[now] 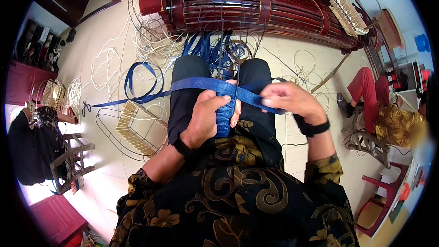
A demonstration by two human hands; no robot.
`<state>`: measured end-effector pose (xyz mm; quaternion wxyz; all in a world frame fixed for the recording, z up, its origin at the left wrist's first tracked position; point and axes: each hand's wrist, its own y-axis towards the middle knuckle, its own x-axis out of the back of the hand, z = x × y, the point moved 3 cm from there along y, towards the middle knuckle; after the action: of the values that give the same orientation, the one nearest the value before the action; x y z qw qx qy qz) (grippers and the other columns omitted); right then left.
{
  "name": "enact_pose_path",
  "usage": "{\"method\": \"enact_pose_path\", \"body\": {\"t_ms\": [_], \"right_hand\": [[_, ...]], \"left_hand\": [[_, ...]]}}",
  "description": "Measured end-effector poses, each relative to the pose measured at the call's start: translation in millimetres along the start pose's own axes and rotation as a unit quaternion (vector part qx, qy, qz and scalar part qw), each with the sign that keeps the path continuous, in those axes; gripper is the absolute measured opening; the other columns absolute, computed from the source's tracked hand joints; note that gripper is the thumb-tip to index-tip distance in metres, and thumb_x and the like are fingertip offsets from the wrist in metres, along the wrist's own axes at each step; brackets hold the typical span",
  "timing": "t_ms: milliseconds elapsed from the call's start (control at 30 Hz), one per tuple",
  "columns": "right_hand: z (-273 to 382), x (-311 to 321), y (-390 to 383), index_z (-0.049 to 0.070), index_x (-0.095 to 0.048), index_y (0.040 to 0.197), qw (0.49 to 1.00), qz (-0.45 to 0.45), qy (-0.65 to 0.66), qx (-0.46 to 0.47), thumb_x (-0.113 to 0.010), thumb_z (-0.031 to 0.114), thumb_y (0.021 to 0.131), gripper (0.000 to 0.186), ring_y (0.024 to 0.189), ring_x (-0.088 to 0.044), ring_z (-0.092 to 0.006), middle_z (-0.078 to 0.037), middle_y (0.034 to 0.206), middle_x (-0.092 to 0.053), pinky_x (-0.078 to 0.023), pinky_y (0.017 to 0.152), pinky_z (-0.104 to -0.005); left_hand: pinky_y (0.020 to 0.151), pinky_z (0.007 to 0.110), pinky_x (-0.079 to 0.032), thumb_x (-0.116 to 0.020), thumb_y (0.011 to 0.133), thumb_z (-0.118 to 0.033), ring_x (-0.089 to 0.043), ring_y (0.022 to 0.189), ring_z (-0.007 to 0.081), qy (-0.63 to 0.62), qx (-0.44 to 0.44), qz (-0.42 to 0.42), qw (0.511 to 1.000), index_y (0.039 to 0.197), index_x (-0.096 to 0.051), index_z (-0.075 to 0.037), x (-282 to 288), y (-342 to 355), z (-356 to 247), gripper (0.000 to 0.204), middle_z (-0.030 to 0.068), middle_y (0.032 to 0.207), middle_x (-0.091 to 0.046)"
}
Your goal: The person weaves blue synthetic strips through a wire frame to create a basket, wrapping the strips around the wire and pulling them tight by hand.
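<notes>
Patterned shirt (238, 201) lay nearest me; beyond, the wire frame (236, 92) was between the knees (191, 71). Blue strap (201, 83) ran across it. My left hand (203, 115) clamped the blue weave (222, 127); my right hand (297, 103) pinched the strap.

The left hand (202, 118) is gripping the blue weave (222, 126) on a wire frame (236, 92). Toward three o'clock from it, the right hand (292, 102) is pinching a blue strip (196, 83). A red bench (215, 7) is standing at twelve o'clock, scissors (86, 106) are lying at nine, and a person (389, 116) is sitting at three.
</notes>
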<state>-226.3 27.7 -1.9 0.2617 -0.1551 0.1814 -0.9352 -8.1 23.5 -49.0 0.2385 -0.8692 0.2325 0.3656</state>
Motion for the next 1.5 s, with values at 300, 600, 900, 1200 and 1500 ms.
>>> {"method": "enact_pose_path", "body": {"t_ms": [300,600,900,1200,1500], "right_hand": [[-70.7,54.9,-69.0,0.006,-0.056,0.067,0.947,-0.284,-0.144,-0.039,-0.067,0.021,0.089,0.028,0.058,-0.038,-0.0051,0.005,0.06,-0.042,-0.032,0.051,-0.0249],[-246.1,132.2,-268.1,0.008,-0.068,0.105,0.607,-0.398,-0.478,-0.495,-0.057,0.023,0.085,0.027,0.099,-0.065,-0.0403,-0.021,0.103,-0.069,-0.052,0.084,-0.0486],[-24.5,-18.9,19.7,0.003,-0.067,0.098,0.973,-0.188,-0.09,0.101,-0.061,0.024,0.094,0.023,0.077,-0.065,-0.0152,-0.01,0.085,-0.069,-0.051,0.071,-0.0306],[8.6,-31.6,15.4,0.004,-0.067,0.085,0.911,-0.343,-0.14,0.18,-0.075,0.021,0.079,0.02,0.077,-0.061,-0.0276,-0.012,0.08,-0.064,-0.047,0.067,-0.0368],[-11.4,-48.2,29.3,0.0,-0.066,0.089,0.964,-0.23,0.016,0.133,-0.067,0.025,0.09,0.025,0.066,-0.064,-0.0196,-0.011,0.073,-0.067,-0.049,0.061,-0.0303]], "left_hand": [[0.053,0.035,-0.049,-0.048,0.093,-0.018,-0.057,0.053,0.0255,-0.005,-0.064,0.0,0.998,0.132,-0.042,0.005,15.2,-5.6,-13.1,0.046,0.0217,0.078,-0.061],[0.051,0.033,-0.047,-0.04,0.098,-0.022,-0.055,0.051,0.0231,0.011,-0.062,-0.063,0.996,0.123,-0.048,0.006,17.8,1.5,-21.7,0.038,0.0189,0.074,-0.06],[0.051,0.033,-0.047,-0.04,0.099,-0.021,-0.054,0.049,0.0229,0.046,-0.036,-0.048,0.997,0.121,-0.048,0.007,-2.0,-1.1,-10.9,0.036,0.0184,0.073,-0.061],[0.047,0.03,-0.047,-0.041,0.1,-0.02,-0.056,0.049,0.0217,0.041,-0.045,-0.054,0.997,0.122,-0.047,0.006,-3.2,2.2,-3.8,0.034,0.0172,0.073,-0.061],[0.047,0.031,-0.047,-0.041,0.101,-0.02,-0.056,0.049,0.0227,0.032,-0.037,-0.052,0.997,0.124,-0.045,0.006,-1.2,9.9,1.2,0.035,0.0173,0.074,-0.061]]}}
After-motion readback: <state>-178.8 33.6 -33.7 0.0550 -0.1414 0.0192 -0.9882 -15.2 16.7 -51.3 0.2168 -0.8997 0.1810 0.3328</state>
